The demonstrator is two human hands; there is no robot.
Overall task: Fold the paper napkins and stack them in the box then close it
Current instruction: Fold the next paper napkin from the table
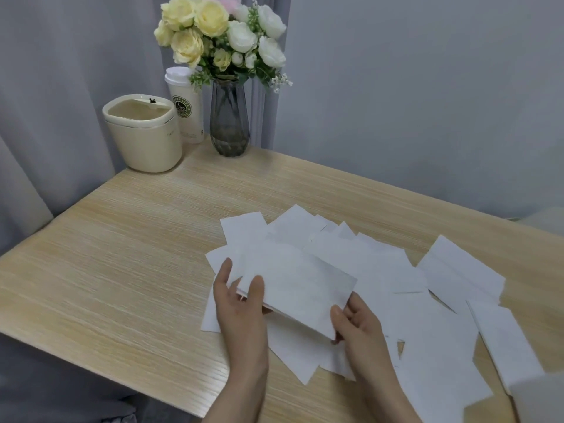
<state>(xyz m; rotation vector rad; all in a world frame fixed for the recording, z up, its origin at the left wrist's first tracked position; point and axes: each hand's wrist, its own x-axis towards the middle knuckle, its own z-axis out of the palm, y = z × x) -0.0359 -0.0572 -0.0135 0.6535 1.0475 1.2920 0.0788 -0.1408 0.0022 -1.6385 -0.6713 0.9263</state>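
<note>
Your left hand (pixel 238 303) pinched the left edge of 1 folded white paper napkin (pixel 297 288), thumb on top, fingers curled under it. Your right hand (pixel 354 323) pinched the same napkin's near right corner, thumb on top, fingers tucked under. The napkin was lifted slightly, tilted, above a loose pile of flat white paper napkins (pixel 396 300) scattered over the right half of the light wood-grain table (pixel 122 254). 1 pale object (pixel 537 398) showed at the lower right corner, cropped; couldn't tell whether it was the box. At the table's far left corner stood a cream round lidded bin (pixel 143 132), a white lidded takeaway cup (pixel 186 108) and a grey glass vase (pixel 229 123) of yellow and white flowers (pixel 219 32), well apart from the napkins. Grey curtain (pixel 61 87) behind.
</note>
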